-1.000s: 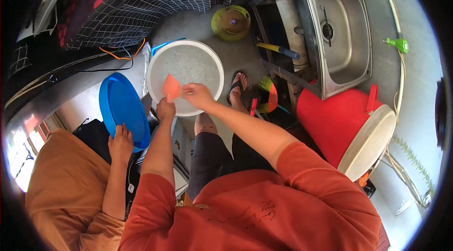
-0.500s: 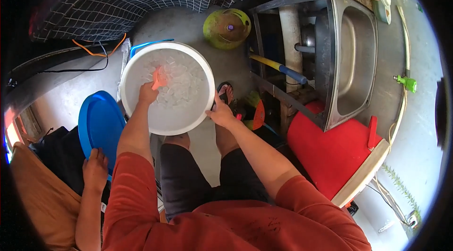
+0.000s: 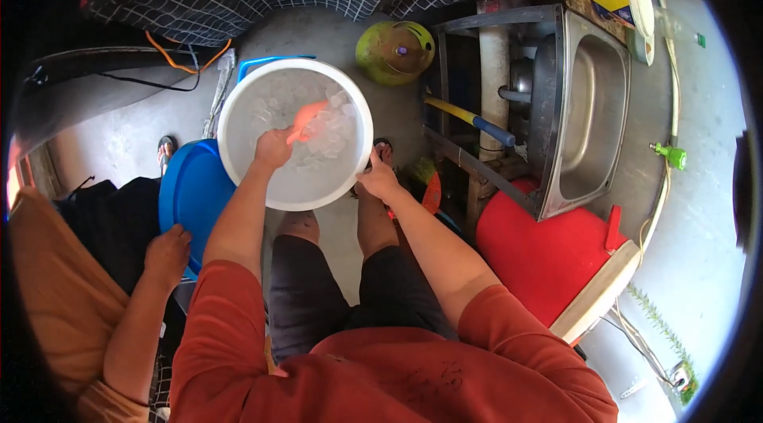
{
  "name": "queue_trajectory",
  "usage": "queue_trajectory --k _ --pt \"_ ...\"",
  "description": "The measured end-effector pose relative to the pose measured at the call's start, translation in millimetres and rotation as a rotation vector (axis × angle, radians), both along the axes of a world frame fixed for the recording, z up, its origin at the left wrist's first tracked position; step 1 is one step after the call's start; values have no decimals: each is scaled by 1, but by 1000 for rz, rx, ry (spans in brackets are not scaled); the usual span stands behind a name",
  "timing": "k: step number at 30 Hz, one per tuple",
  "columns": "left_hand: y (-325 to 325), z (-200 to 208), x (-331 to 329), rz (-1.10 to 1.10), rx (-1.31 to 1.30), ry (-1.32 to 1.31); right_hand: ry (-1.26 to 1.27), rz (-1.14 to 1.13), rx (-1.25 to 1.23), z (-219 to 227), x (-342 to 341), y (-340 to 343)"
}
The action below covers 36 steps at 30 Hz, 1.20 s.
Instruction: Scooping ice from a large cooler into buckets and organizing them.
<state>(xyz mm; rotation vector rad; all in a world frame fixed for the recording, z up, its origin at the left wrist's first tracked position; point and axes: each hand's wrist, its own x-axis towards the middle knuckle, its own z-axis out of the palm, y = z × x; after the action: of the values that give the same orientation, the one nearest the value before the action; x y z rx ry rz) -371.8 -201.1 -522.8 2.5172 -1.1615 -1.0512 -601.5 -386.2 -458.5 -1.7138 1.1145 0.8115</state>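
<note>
The left hand is clamped on the handle of an orange scoop. The scoop is located inside a round white bucket, slightly left of the centre of the frame, with its blade among the clear ice pieces. The right hand is gripping the lower right rim of the bucket. The two hands are apart.

A blue round lid is tilted beside the bucket, left of centre; a co-worker's hand touches its lower edge. A green gas cylinder stands on the floor at upper centre. A steel sink occupies the upper right. A red container with a whitish rim lies at right, below the sink.
</note>
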Motion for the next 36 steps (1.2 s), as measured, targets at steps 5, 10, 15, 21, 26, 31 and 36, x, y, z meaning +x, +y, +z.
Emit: queue_trajectory --k 5,10,15,21,26,31,36 --pt "35 50 -26 -73 91 -275 -47 42 64 19 -2 -3" --pt "54 116 -43 41 104 -466 -212 148 -38 11 -57 -6" --pt "33 207 -44 511 -51 -182 -190 134 -60 54 -69 -19" --pt "-81 340 15 703 -820 -144 -120 109 -45 116 -73 -58" --pt "-215 385 115 284 -841 -750 -62 57 -77 126 -83 -76" --pt "-315 377 186 183 -476 -986 -95 -11 -76 128 -94 -75" --pt "-361 369 197 124 -445 -963 -45 -42 9 125 -110 -56"
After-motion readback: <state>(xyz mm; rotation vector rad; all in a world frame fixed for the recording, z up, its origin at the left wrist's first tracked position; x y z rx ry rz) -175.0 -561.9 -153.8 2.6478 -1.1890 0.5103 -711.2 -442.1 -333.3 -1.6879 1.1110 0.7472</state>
